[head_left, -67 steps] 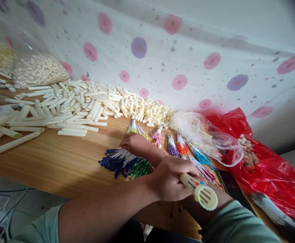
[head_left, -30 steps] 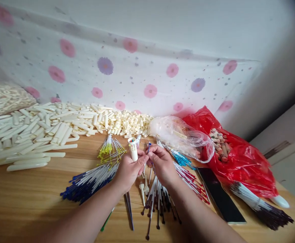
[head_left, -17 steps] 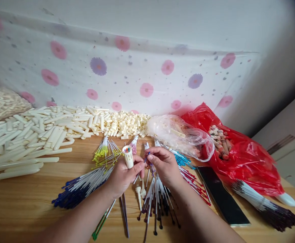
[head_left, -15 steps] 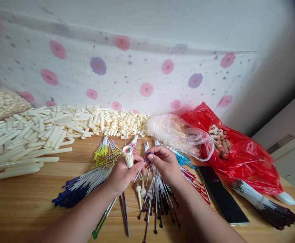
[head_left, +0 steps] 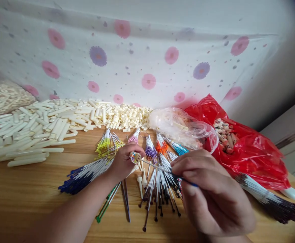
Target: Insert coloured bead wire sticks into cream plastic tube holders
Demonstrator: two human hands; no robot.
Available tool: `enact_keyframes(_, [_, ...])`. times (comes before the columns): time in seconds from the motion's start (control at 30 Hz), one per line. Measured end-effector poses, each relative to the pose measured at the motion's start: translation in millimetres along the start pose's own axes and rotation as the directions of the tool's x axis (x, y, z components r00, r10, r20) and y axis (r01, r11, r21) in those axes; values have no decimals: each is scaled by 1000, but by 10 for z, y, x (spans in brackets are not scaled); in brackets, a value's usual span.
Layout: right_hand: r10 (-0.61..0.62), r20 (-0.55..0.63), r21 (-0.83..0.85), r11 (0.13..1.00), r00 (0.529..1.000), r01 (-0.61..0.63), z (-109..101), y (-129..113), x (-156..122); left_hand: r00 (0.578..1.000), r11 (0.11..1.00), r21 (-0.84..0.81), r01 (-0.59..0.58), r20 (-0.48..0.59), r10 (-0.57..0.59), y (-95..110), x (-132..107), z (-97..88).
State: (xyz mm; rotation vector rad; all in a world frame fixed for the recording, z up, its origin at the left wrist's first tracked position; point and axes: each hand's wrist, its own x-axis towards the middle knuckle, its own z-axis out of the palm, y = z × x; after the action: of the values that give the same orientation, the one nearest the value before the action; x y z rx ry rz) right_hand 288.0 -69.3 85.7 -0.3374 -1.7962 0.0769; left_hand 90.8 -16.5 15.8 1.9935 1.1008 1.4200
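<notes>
My left hand (head_left: 123,162) is closed around a cream slotted tube (head_left: 135,157) whose open end shows several coloured tips. My right hand (head_left: 210,192), close to the camera, pinches a thin white refill with a blue end (head_left: 162,168); its far tip reaches the tube's open end. Both hands hover over a fan of dark-tipped refills (head_left: 159,189) on the wooden table (head_left: 23,202). Bundles of yellow (head_left: 104,143), purple (head_left: 151,150) and orange (head_left: 161,146) refills lie just behind them.
A pile of cream pen barrels (head_left: 36,128) and small slotted parts (head_left: 129,116) line the back left. A clear bag (head_left: 182,128) and a red bag (head_left: 245,152) sit at the right. Blue refills (head_left: 84,173), tweezers (head_left: 125,202) and a bound bundle (head_left: 271,202) lie on the table.
My right hand has drawn back toward the camera with the blue-ended refill, now stretched between it and the tube. My left hand has tilted the tube's open end toward me.
</notes>
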Motion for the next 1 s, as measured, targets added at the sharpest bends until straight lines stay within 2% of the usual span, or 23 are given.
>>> enact_keyframes(0.07, [-32, 21, 18, 999, 999, 32, 48, 15, 2, 1000, 1000, -3, -16, 13, 16, -9, 2, 2])
enact_keyframes(0.17, [1, 98, -6, 1000, 995, -1, 120, 32, 19, 999, 1000, 8, -15, 33, 15, -28, -2, 7])
enact_keyframes(0.33, [26, 109, -23, 999, 994, -24, 224, 62, 5, 999, 999, 31, 23, 42, -24, -39, -12, 13])
enact_keyframes(0.47, [67, 62, 12, 998, 996, -68, 311, 120, -39, 1000, 999, 33, 2, 17, -3, -66, -13, 15])
enact_keyframes(0.6, [213, -37, 54, 976, 976, -210, 367, 180, -86, 998, 997, 71, -29, -56, 33, -87, -10, 1])
enact_keyframes(0.67, [275, -49, 73, 960, 960, -271, 380, 209, -94, 998, 994, 102, -36, -55, 42, -84, -11, -15])
enact_keyframes(0.87, [277, 107, -74, 960, 955, -270, 406, 312, -89, 997, 986, 150, -71, 2, 71, -37, -21, -91])
enact_keyframes(1.0, [271, 116, -157, 955, 956, -252, 400, 362, -111, 992, 985, 128, -115, 64, 108, -22, -43, -125])
